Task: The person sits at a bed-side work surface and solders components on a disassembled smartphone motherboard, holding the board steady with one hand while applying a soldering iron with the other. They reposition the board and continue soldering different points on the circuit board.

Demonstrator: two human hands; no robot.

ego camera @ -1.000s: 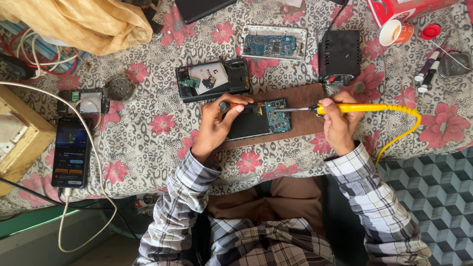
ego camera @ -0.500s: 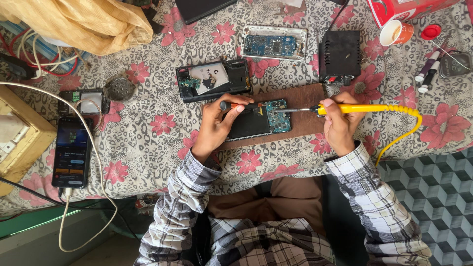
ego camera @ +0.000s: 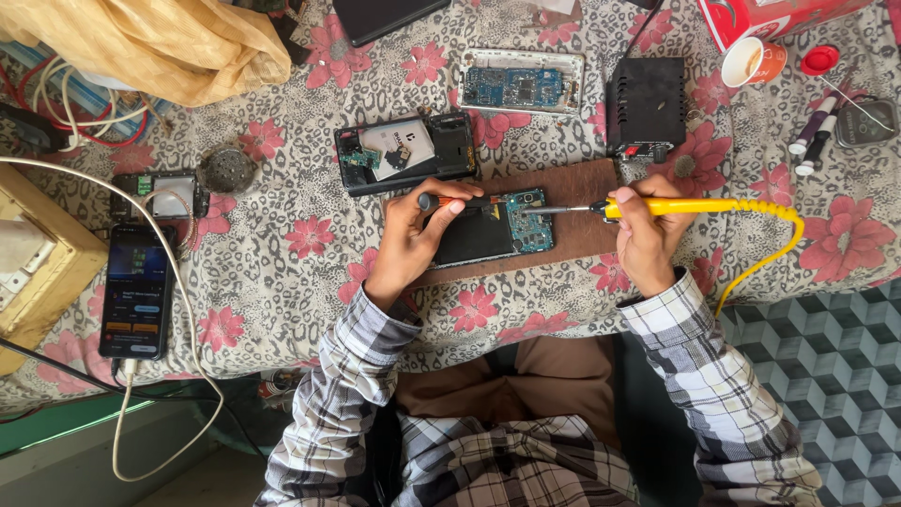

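Gripping a yellow soldering iron (ego camera: 657, 207), his right hand (ego camera: 648, 239) works the opened phone (ego camera: 493, 227) while the left hand (ego camera: 418, 235) beside it pinches a small screwdriver (ego camera: 455, 201).

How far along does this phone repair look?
Done: the opened phone lies back-off on the brown board, its green circuit board exposed. In hand: the left hand steadies it with a small orange-and-black tool, and the right hand puts the yellow soldering iron tip on the circuit board. Left: it is unclosed; another stripped phone lies behind.
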